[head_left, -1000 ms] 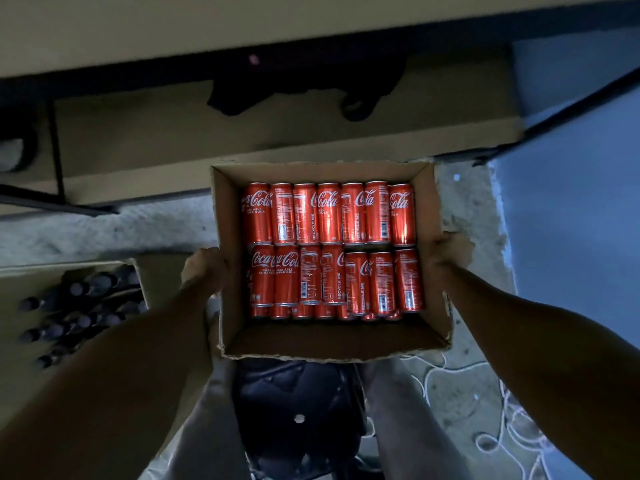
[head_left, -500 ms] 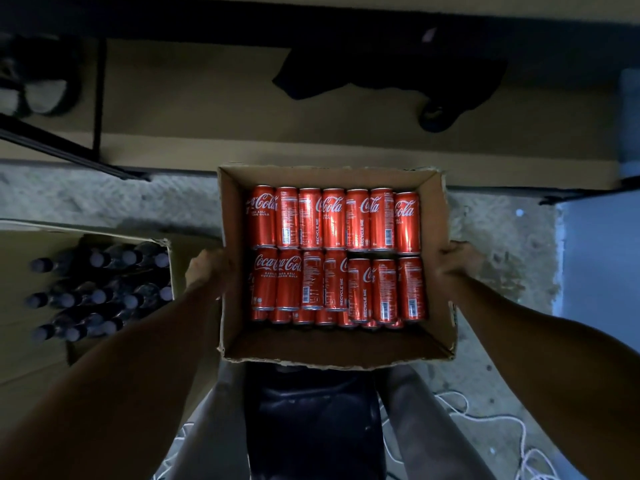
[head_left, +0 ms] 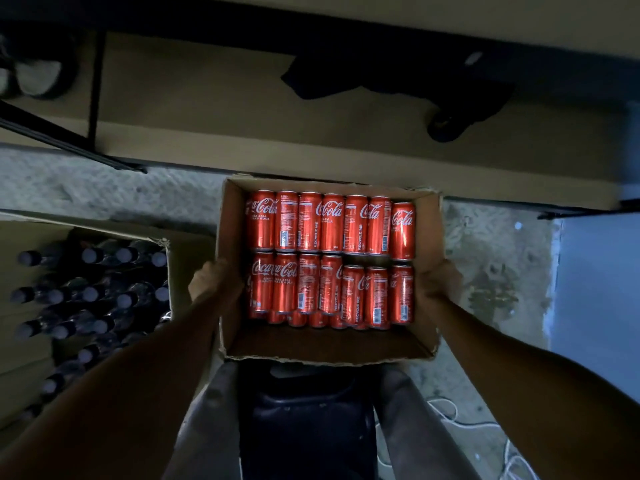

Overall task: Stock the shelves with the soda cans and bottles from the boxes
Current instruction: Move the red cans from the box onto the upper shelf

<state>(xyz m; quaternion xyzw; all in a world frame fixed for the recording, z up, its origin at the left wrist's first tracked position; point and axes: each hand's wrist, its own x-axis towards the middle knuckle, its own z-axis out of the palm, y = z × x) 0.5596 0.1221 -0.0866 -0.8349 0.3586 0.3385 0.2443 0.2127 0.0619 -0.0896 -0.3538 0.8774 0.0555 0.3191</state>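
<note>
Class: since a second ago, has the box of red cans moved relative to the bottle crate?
Cannot tell: the box of red cans keeps beside the bottle crate; the camera moved.

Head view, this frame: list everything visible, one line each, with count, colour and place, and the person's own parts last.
cardboard box: one, brown, centre, held up by both side walls.
soda cans: two visible rows of seven, red, lying on their sides in the box; more show beneath.
second box: one, brown, on the floor at left.
bottles: many, dark with pale caps, in the second box; count unclear.
shelf: tan board, dark frame, above the box.
dark item: one, black, on the shelf; unclear what.
cord: white, on the floor, lower right.
left hand: grips the box's left wall.
right hand: grips the box's right wall.
</note>
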